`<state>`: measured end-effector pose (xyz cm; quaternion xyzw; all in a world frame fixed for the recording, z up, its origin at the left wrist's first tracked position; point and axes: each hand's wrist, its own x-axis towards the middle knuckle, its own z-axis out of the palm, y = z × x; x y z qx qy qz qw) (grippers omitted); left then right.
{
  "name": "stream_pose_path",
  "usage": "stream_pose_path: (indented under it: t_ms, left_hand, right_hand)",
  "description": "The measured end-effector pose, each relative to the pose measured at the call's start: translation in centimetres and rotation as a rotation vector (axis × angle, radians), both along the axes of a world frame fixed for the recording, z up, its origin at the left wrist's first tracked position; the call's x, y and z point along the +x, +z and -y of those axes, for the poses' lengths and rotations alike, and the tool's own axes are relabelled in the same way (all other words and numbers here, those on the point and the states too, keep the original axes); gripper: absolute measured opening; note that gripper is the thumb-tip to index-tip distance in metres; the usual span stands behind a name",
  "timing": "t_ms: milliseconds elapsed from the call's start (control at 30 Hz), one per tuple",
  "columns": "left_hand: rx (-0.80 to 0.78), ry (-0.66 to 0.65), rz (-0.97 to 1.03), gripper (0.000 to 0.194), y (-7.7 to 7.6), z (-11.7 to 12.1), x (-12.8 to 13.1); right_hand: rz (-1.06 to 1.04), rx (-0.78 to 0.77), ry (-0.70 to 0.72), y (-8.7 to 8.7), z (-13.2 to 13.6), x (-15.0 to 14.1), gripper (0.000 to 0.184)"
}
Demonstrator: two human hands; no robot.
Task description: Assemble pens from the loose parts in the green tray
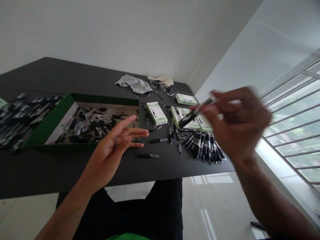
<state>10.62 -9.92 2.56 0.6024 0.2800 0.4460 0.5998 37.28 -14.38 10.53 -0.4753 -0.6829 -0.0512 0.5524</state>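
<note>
My right hand (235, 121) is raised over the right part of the black table (50, 76), blurred by motion, its fingers pinched on a black pen (195, 113) that points down to the left. My left hand (117, 140) hovers palm up near the table's front edge, fingers stretched out and apart, holding nothing. It is right beside the front right corner of a green cardboard box (53, 120) filled with black pen parts. A fan of finished black pens (203, 146) lies on the table under my right hand.
Several small white-and-green cartons (156, 112) lie in the middle and right of the table, with loose pen pieces (157, 140) around them. A heap of black pens (20, 115) lies at the far left. A grey cloth (133, 83) lies at the back. Window bars (295, 113) stand to the right.
</note>
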Motion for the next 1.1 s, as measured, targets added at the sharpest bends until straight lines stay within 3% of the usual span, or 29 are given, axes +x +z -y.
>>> stream_pose_path:
  t_ms: [267,367,467,800,967,1100]
  left_hand:
    - [0.016,0.020,-0.028,0.051,-0.2,-0.2,0.2]
    - [0.027,0.021,-0.035,0.051,-0.5,-0.2,0.0]
    - [0.042,0.016,-0.046,0.051,-0.4,-0.3,-0.2]
    - [0.017,-0.078,0.029,0.051,0.9,-0.4,1.0]
    - [-0.002,-0.144,0.022,0.055,1.5,-0.9,1.6]
    - [0.082,-0.164,-0.035,0.047,1.4,-0.6,2.3]
  right_hand:
    - [0.062,-0.193,0.094,-2.5,-0.5,-1.7,0.011]
    - [0.040,-0.159,0.074,-2.5,-0.7,-2.6,0.006]
    - [-0.031,-0.112,0.037,-2.1,-0.7,-2.8,0.015]
    - [-0.097,-0.252,0.145,-1.5,-0.7,-4.3,0.023]
    - [-0.120,-0.262,0.153,-1.9,-1.1,-5.0,0.025]
    - [-0.107,-0.304,0.206,-2.8,-0.9,-5.7,0.021]
